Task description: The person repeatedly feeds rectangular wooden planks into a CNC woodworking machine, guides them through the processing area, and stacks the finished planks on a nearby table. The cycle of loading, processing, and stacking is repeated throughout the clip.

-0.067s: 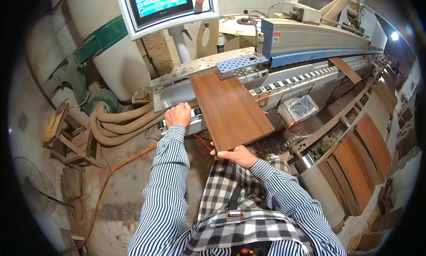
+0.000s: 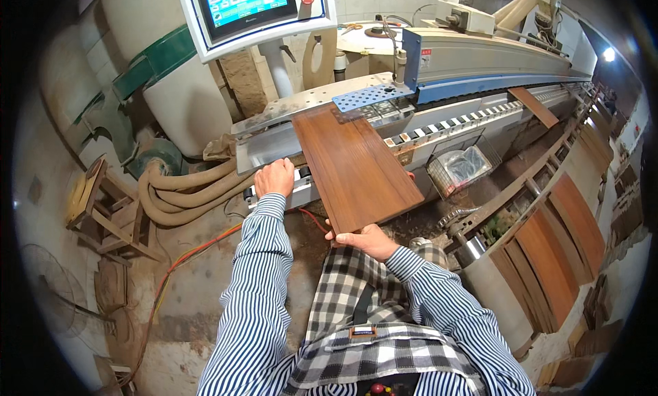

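A brown wood-grain board (image 2: 360, 170) lies with its far end on the metal infeed table (image 2: 264, 149) of a long woodworking machine, under the edge of a blue perforated plate (image 2: 370, 98). Its near end juts out toward me. My right hand (image 2: 367, 242) grips the near left corner, thumb on top and fingers beneath. To the left of the board, my left hand (image 2: 275, 178) is closed in a fist at the table's front edge; whatever it holds is hidden under the fingers.
A control screen (image 2: 247, 4) stands at the far left above thick ridged hoses (image 2: 195, 183). A wire basket (image 2: 462, 170) hangs on the machine's front. Another board (image 2: 533, 108) rests farther along the machine. A roller conveyor (image 2: 473, 248) with several boards curves along the right. A wooden stool (image 2: 113, 211) stands left.
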Demonstrator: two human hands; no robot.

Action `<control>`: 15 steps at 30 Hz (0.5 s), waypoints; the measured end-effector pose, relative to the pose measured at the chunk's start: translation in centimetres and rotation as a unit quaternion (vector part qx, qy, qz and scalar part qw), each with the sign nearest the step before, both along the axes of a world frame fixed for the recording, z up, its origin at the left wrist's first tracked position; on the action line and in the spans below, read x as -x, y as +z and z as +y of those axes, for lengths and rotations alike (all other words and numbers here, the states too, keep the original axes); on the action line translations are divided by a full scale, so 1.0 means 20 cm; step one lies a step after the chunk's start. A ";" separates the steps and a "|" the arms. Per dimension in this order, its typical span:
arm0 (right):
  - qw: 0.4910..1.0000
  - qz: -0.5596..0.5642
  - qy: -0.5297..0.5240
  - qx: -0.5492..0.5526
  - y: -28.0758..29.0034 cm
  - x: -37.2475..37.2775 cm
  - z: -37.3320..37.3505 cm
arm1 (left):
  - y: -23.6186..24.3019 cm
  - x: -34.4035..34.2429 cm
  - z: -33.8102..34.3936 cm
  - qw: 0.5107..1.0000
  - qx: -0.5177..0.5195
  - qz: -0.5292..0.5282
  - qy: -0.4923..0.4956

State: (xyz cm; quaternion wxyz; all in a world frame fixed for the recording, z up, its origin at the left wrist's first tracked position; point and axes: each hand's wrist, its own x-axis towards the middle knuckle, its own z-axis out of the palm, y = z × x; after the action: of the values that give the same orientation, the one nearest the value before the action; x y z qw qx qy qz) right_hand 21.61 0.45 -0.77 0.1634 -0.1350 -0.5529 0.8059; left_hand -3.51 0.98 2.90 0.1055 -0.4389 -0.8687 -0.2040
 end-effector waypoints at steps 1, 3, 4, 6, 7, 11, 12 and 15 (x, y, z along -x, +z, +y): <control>1.000 -0.004 -0.015 -0.004 0.00 -0.01 0.00 | 0.00 0.00 0.00 1.000 0.000 0.001 0.000; 0.999 -0.012 -0.047 -0.012 0.00 -0.03 0.00 | 0.00 0.00 0.01 1.000 -0.001 0.002 -0.002; 0.998 -0.011 -0.058 -0.023 0.00 -0.04 0.00 | 0.00 0.00 0.01 1.000 -0.002 0.004 -0.001; 0.995 -0.010 -0.083 -0.046 0.00 -0.07 0.01 | 0.00 0.00 0.00 1.000 -0.006 0.006 -0.001; 0.995 -0.003 -0.088 -0.040 -0.02 -0.08 0.02 | 0.00 0.00 0.00 1.000 -0.008 0.008 -0.004; 0.992 0.018 -0.120 -0.018 -0.06 -0.15 0.06 | -0.01 0.01 0.00 1.000 -0.004 -0.001 0.003; 0.991 0.013 -0.129 -0.017 -0.05 -0.16 0.07 | -0.01 0.01 0.00 1.000 -0.005 0.000 0.006; 0.985 0.027 -0.168 -0.021 -0.07 -0.22 0.11 | 0.00 0.00 0.00 1.000 -0.009 -0.002 -0.002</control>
State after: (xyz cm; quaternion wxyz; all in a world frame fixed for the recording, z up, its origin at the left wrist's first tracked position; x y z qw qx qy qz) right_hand 25.98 2.70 -2.10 0.3145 -0.2006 -0.5345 0.7584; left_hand -3.48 1.07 2.93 0.1075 -0.4392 -0.8663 -0.2123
